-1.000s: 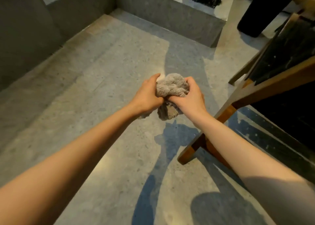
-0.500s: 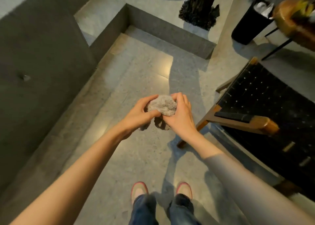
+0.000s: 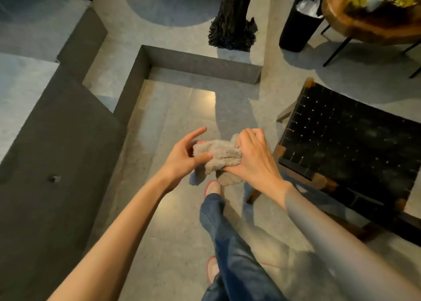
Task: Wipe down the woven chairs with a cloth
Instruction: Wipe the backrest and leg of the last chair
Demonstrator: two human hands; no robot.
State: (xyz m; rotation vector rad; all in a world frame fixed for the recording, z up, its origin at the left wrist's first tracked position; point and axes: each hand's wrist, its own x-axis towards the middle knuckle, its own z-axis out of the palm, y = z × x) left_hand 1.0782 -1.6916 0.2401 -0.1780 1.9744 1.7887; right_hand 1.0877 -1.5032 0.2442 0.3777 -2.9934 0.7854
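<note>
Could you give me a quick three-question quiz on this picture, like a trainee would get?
1. How many hands hold the cloth?
2. The chair stands on the person's: A) left, B) right, C) lap.
3. True or false: the cloth is touching the chair.

Key
1. Two: the left hand pinches it and the right hand grips it.
2. B.
3. False: the cloth is held in the air, apart from the chair.
</note>
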